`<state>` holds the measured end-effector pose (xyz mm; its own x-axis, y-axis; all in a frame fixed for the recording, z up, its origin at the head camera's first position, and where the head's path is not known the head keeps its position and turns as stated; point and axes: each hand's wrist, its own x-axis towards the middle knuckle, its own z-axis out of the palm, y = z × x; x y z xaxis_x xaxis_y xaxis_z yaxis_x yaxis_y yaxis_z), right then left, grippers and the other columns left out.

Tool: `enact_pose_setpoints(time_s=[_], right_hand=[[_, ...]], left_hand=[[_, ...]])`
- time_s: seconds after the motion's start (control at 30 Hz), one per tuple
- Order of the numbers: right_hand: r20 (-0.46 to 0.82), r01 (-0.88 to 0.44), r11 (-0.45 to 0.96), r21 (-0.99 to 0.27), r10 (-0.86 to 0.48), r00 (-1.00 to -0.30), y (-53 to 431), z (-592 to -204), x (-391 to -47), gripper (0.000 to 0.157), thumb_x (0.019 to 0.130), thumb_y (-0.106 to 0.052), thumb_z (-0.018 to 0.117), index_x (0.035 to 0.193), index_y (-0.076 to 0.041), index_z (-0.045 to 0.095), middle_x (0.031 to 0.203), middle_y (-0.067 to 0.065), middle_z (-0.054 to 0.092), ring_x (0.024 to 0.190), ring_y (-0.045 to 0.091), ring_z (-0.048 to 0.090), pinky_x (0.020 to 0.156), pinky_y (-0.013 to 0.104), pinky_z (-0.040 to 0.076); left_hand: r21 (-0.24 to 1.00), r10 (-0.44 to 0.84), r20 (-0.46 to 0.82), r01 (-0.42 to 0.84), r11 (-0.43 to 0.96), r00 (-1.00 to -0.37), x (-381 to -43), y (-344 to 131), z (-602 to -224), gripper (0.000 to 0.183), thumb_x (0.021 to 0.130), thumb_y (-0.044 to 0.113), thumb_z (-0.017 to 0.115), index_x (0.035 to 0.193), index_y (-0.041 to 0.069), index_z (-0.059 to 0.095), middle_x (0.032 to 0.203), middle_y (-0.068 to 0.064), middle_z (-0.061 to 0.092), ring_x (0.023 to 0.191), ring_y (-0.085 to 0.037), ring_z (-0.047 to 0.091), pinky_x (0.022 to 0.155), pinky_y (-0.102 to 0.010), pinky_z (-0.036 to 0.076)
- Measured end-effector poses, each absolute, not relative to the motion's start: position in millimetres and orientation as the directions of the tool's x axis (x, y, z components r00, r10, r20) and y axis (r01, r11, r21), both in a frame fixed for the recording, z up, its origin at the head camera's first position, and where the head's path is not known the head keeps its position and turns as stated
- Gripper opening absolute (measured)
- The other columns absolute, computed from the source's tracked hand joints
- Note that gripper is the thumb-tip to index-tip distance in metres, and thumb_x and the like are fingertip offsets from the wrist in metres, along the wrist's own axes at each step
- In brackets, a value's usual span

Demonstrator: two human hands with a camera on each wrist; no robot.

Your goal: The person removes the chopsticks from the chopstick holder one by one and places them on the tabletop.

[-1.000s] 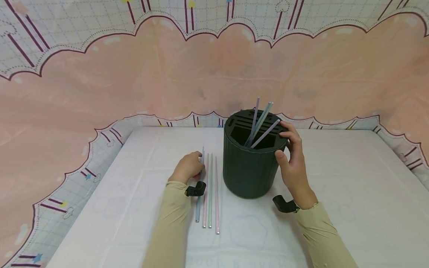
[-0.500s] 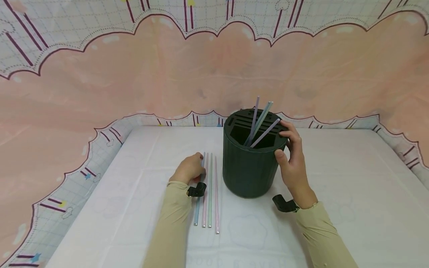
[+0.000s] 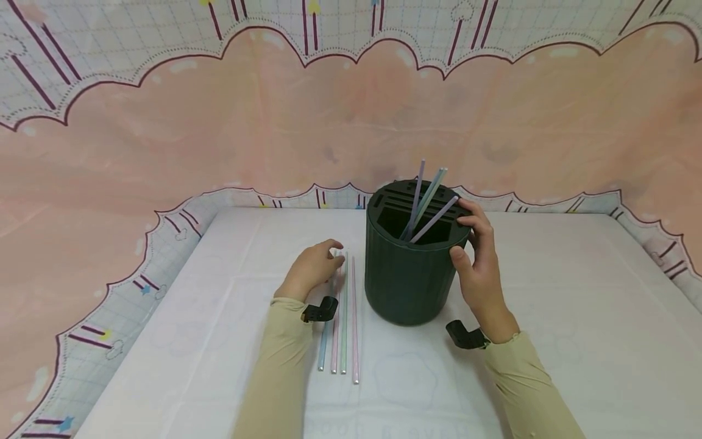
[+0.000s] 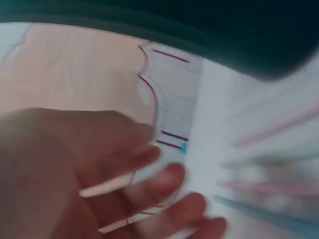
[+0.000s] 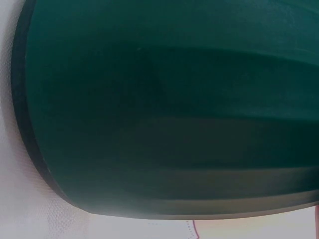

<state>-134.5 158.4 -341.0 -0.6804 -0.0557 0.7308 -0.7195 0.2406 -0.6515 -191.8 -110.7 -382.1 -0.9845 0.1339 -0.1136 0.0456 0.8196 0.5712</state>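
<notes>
My left hand (image 3: 314, 268) hovers over the far ends of the pastel sticks, fingers loosely spread and holding nothing. Side by side on the white cloth lie a blue stick (image 3: 322, 353), a pink stick (image 3: 334, 347), a green stick (image 3: 344, 329) and another pink stick (image 3: 354, 329). The left wrist view is blurred but shows the left hand (image 4: 124, 169) apart from the sticks. My right hand (image 3: 481, 268) grips the rim of a dark green slotted utensil holder (image 3: 408, 283), thumb at its outer side. In the right wrist view the holder (image 5: 164, 89) hides that hand.
Several purple and teal sticks (image 3: 430, 196) lean inside the holder's large opening. The white-covered table (image 3: 576, 317) extends on both sides. A peach-coloured patterned curtain (image 3: 274, 134) hangs behind the table.
My left hand was on the blue stick, which slid slightly toward me; now that hand has let go, lifted its fingers and shifted right. My right hand and the holder have stayed put.
</notes>
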Motion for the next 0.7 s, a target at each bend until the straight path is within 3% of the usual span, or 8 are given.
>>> enact_pose_setpoints(time_s=[0.23, 0.43, 0.57, 0.7], right_hand=[[0.734, -0.725, 0.234, -0.648, -0.06, -0.676, 160, -341, -137, 0.07, 0.086, -0.051, 0.047, 0.118, 0.01, 0.032, 0.14, 0.014, 0.027, 0.129, 0.027, 0.024, 0.098, 0.042, 0.024], [0.734, -0.726, 0.231, -0.648, -0.065, -0.676, 162, -341, -139, 0.07, 0.086, -0.05, 0.047, 0.118, 0.01, 0.032, 0.14, 0.015, 0.026, 0.128, 0.027, 0.024, 0.098, 0.042, 0.024], [0.731, -0.723, 0.234, -0.65, -0.067, -0.679, 162, -342, -141, 0.069, 0.086, -0.049, 0.047, 0.119, 0.009, 0.032, 0.14, 0.014, 0.026, 0.128, 0.027, 0.024, 0.099, 0.04, 0.024], [0.73, -0.723, 0.232, -0.651, -0.069, -0.68, 163, -341, -143, 0.068, 0.087, -0.049, 0.047, 0.119, 0.009, 0.032, 0.14, 0.014, 0.026, 0.129, 0.027, 0.024, 0.099, 0.041, 0.024]], left_hand=[[0.613, 0.101, 0.261, 0.245, 0.751, -0.96, -187, -100, -355, 0.017, 0.09, 0.026, 0.049, 0.098, 0.017, 0.062, 0.077, 0.003, 0.057, 0.063, -0.013, 0.052, 0.055, -0.028, 0.042], [0.579, 0.116, 0.519, 0.448, 0.681, -0.847, -178, -90, -332, 0.017, 0.09, 0.027, 0.051, 0.097, 0.017, 0.062, 0.08, 0.006, 0.056, 0.071, -0.009, 0.051, 0.06, -0.026, 0.042], [0.547, 0.13, 0.63, 0.556, 0.626, -0.766, -170, -82, -319, 0.016, 0.09, 0.026, 0.052, 0.097, 0.015, 0.062, 0.084, 0.006, 0.056, 0.075, -0.006, 0.051, 0.06, -0.023, 0.044], [0.536, 0.161, 0.67, 0.622, 0.571, -0.725, -163, -74, -309, 0.015, 0.089, 0.023, 0.053, 0.097, 0.014, 0.063, 0.088, 0.005, 0.056, 0.08, -0.005, 0.051, 0.058, -0.023, 0.046]])
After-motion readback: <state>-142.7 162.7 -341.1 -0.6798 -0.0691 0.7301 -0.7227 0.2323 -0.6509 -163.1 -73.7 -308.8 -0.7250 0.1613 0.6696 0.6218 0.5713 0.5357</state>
